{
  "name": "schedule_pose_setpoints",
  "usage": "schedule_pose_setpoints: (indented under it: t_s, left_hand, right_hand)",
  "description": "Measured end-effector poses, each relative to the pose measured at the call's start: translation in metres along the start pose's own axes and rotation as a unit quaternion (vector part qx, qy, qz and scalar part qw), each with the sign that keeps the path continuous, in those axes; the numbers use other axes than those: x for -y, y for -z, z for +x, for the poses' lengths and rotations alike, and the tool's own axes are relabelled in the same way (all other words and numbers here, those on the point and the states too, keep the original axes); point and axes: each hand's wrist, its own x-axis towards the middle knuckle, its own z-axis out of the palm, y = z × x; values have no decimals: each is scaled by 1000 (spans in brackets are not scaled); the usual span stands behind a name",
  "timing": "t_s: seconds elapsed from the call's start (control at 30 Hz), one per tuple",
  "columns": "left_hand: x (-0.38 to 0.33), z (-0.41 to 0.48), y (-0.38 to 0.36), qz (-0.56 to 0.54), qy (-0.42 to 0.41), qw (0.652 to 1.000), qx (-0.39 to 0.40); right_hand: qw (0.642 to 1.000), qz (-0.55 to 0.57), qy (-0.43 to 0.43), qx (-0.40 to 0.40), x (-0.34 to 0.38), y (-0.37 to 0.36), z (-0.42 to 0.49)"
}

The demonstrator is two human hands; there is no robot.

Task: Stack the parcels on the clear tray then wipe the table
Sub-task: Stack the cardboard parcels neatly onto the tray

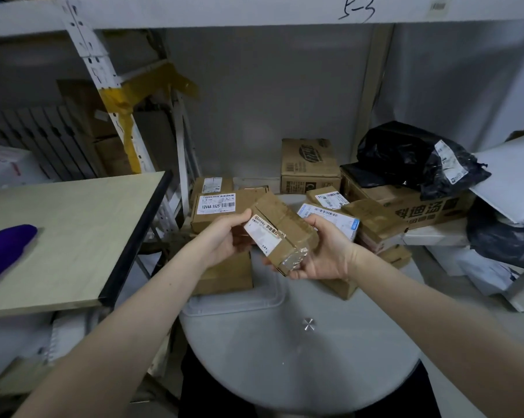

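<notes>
I hold a small brown cardboard parcel (280,233) with a white label above the round grey table (300,351). My left hand (224,236) grips its left end with the thumb on top. My right hand (324,251) cups its right side and underside. Below the parcel lies the clear tray (239,303), with a brown parcel (227,276) on its far part. Several more parcels lie at the back of the table, one with a "12V4A-5525" label (215,206) and one with a blue-edged label (333,218).
A wooden side table (68,236) at the left carries a purple cloth (4,248). Larger cartons (309,164) and black plastic bags (417,155) crowd the back right. A metal shelf post (104,76) stands at the left rear. A metal stud (308,323) marks the table's centre.
</notes>
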Motion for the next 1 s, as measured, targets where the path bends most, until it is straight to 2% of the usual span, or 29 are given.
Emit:
schedule_pose_setpoints:
  t_s: [0.13,0.2,0.33,0.43,0.53,0.63,0.73,0.8,0.83,0.87,0.9,1.0]
  left_hand:
    - [0,-5,3,-31,31,999,8]
    - [1,-5,7,-38,44,998,27]
    - [1,-7,8,-16,29,997,76]
    - [1,-7,9,-29,15,998,62]
    - [2,-10,14,-77,18,995,67]
    - [4,-15,13,-113,16,989,89]
    - [8,-6,14,-96,9,995,35]
    - [16,11,21,15,5,996,-91]
    - [23,21,29,125,-1,979,-163]
    - [29,27,37,246,-17,948,-202]
    - [35,30,43,350,-37,914,-200]
    - [52,33,56,572,-34,815,-89]
  right_hand:
    - [993,-36,76,-79,-4,-7,3]
    - [981,-111,131,-87,-6,-11,4]
    - [928,-286,193,-141,-10,-18,7]
    - [897,-336,230,-172,-16,-21,13]
    - [929,-286,208,-112,-21,-19,12]
    - [966,-225,115,-57,-25,-18,7]
    - [958,-229,113,-133,-29,-24,11]
    - [916,-294,130,-239,-28,-29,12]
    - [883,-345,132,-289,-28,-30,13]
    - [844,-403,133,-329,-29,-30,13]
    - [799,-466,135,-356,-30,-30,12]
    - [662,-623,131,-394,-41,-34,16]
